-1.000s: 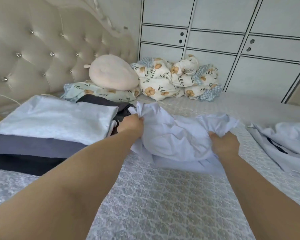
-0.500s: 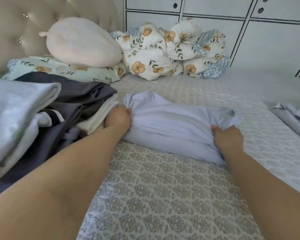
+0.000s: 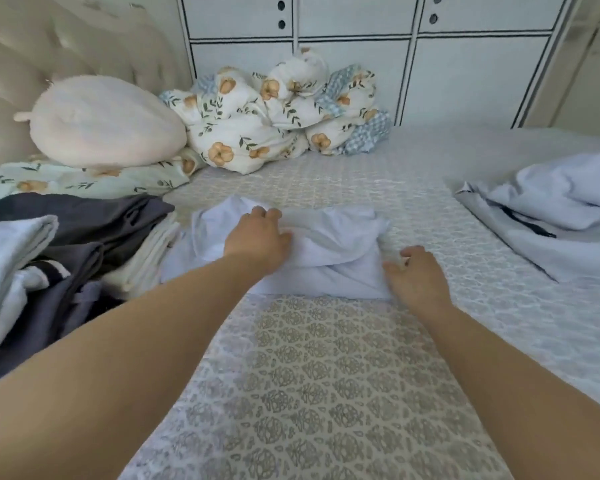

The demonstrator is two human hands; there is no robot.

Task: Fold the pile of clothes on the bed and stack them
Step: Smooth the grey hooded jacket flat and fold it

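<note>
Both hands released the white garment (image 3: 329,244), now pressing it flat.

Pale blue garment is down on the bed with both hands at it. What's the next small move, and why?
Probably smooth it flat, then fold once more. The left hand lies open on the rumpled pale blue cotton garment, whose top is puffed and creased; the right hand rests open at its right edge. The pile of folded grey and white clothes sits alongside.

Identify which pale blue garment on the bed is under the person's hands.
The folded pale blue garment at centre, under the left hand; the other pale blue garment lies crumpled, untouched, at right.
</note>
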